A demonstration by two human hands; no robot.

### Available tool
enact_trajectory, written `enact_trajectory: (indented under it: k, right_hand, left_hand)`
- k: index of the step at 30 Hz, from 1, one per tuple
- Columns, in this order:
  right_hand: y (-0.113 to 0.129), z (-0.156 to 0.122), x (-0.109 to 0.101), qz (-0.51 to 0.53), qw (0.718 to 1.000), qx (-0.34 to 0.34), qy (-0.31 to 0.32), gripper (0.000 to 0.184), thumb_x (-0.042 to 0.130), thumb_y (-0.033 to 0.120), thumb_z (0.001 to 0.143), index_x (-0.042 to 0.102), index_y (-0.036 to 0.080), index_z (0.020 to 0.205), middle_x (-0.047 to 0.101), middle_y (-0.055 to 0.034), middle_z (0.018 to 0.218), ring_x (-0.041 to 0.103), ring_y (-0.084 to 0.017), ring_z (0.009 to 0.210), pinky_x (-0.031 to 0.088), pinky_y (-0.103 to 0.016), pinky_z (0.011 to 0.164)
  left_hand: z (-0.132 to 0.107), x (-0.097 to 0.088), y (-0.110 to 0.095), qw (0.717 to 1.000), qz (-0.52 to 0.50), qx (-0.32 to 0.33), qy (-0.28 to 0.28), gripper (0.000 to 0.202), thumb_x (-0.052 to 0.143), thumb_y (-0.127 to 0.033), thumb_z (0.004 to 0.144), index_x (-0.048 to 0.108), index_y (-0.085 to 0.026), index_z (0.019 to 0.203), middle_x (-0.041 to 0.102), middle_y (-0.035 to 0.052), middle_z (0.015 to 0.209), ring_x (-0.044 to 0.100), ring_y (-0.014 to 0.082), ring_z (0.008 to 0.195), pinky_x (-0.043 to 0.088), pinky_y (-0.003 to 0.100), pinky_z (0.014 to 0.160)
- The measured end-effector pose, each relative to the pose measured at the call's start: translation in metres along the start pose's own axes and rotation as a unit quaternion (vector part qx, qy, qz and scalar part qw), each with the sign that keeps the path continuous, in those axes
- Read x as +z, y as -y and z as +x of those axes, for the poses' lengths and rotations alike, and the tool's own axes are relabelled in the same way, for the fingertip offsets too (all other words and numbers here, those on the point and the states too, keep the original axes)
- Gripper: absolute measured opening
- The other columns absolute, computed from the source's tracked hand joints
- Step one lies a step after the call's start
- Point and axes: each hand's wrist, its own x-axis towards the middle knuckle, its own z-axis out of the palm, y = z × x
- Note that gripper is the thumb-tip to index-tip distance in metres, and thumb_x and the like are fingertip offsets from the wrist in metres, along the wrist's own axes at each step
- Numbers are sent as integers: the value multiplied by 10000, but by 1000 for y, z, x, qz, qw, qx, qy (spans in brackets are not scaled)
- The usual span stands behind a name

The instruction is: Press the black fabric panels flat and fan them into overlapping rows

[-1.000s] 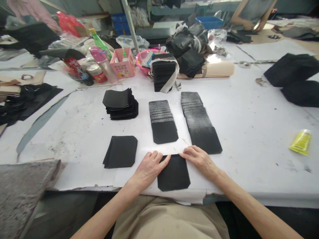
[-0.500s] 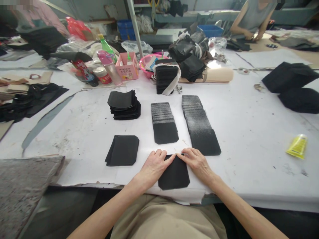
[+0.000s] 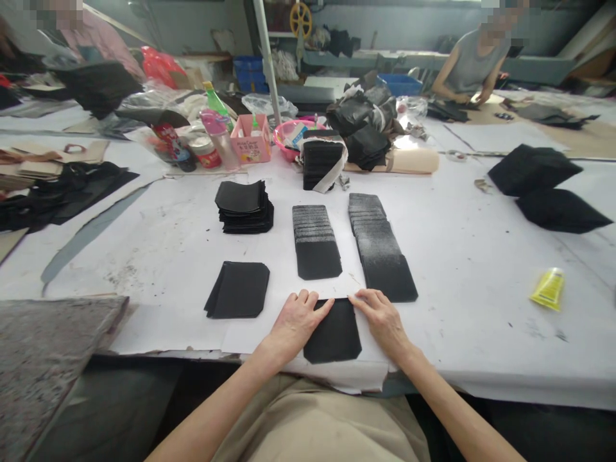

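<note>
A flat black leather-like piece with cut corners lies on the white table before me. At its far left edge my left hand is closed on it, thumb laid along the edge and fingers curled. My right hand pinches its far right corner. Just beyond are two fanned rows of black pieces, a shorter row and a longer row, with grey, fuzzy-looking strips along the overlaps. To the left lies a low stack of black pieces, and behind it stands a taller stack.
A yellow tube lies at the right, below two black bundles. Along the back stand a pink box, bottles, a pink basin and a tied black bundle. A grey board juts in at the left. Two people work farther back.
My thumbs have moved apart along the far edge of the black piece, the right one now at the corner. The view has tilted up and turned slightly.
</note>
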Motion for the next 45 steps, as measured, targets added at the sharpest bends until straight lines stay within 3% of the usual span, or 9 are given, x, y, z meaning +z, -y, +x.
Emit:
enact_trajectory:
  k: [6,13,20,25,32,35,40,45]
  right_hand:
    - [11,11,3,-25,998,-49,24,433,433,117,960,534,287,1346,566,-94,1229,527,-224,1162,475,-398,959]
    - [15,15,7,-38,997,-60,26,425,456,93,930,583,281,1289,577,-85,1228,545,-219,1145,489,-391,939]
    - [17,14,7,-65,996,-57,9,454,404,61,922,606,282,1264,581,-87,1207,556,-229,1102,499,-411,925]
    - [15,12,7,-68,996,-49,-3,443,375,79,937,613,266,1261,599,-102,1176,571,-234,1054,512,-417,877]
    - [26,20,7,24,999,7,-29,350,399,157,963,614,271,1215,624,-77,1086,578,-237,1008,521,-407,847]
    - [38,32,8,31,999,12,-3,251,449,209,973,614,242,1159,637,-72,1026,583,-240,979,503,-403,843]
    - [38,53,6,21,995,55,83,62,574,199,910,614,219,867,624,-41,863,585,-228,844,476,-361,721]
    - [28,61,0,93,982,87,136,139,619,158,845,546,223,745,603,-10,797,586,-200,775,460,-311,656]
  left_hand:
    - [-1,6,-3,999,-10,-9,-31,461,530,-131,912,469,-250,1354,531,82,997,523,244,913,446,360,744]
    - [-11,15,0,996,-42,-39,-74,355,566,-159,909,540,-212,1260,554,79,1003,539,243,943,454,368,779]
    - [-30,26,3,990,-55,-66,-113,336,602,-125,886,549,-129,1218,589,102,1110,550,233,1039,472,357,839]
    - [-41,33,5,980,-78,-96,-158,265,544,-78,905,583,-131,1161,607,117,1133,560,228,1103,488,378,901]
    - [-51,41,9,961,-156,-113,-200,285,476,-59,926,578,-157,1174,594,116,1188,546,235,1172,496,420,955]
    - [-52,42,9,956,-177,-119,-203,290,473,-57,924,578,-162,1173,594,109,1194,540,243,1177,491,433,972]
    - [-52,39,9,949,-212,-129,-192,292,473,-66,928,580,-167,1181,596,106,1191,537,236,1182,489,436,990]
    - [-52,28,9,935,-253,-163,-189,310,438,-69,942,575,-181,1197,596,104,1163,562,216,1132,506,415,967]
